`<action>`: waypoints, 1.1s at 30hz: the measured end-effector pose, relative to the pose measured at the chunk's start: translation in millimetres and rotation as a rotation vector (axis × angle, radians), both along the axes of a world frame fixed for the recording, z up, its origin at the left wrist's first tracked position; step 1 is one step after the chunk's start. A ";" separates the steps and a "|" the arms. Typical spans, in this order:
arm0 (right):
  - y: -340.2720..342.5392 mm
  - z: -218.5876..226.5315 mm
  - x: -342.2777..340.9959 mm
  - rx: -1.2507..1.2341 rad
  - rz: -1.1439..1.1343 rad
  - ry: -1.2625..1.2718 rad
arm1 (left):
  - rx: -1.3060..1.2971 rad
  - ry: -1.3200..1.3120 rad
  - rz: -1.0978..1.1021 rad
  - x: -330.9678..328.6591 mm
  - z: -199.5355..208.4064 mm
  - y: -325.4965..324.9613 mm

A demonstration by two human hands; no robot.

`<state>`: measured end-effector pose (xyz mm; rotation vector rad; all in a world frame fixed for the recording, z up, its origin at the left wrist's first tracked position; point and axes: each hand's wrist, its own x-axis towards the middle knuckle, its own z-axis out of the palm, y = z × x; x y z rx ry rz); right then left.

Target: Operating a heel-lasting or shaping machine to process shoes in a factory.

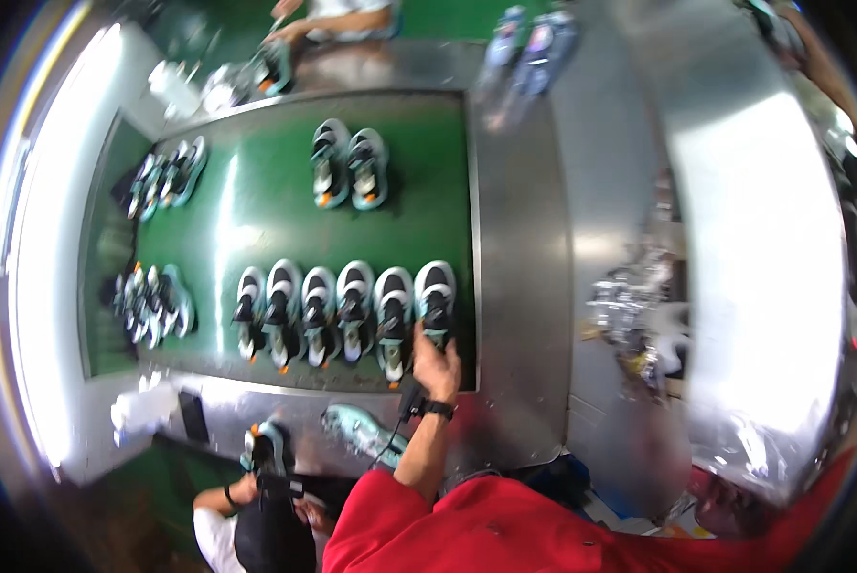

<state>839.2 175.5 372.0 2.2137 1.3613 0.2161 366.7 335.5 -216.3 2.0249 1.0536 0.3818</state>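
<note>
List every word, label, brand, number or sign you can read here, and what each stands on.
No text can be read.
Shoe at the left hand: too blurred to make out any lettering.
Other shoes in its row: any print is too small to read.
Red shirt: small marks, unreadable.

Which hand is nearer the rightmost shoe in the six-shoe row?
Left: the left hand is at the near end of the rightmost shoe. The right hand is out of view.

no readable text or numbers, shoes [436,288] (small, slightly blurred), markings seemingly illegible
</note>
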 end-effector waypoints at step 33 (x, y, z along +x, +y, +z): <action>-344.0 -177.9 -949.9 2.431 -1.151 -0.589 | -1.585 0.171 -2.021 -315.0 368.7 -488.3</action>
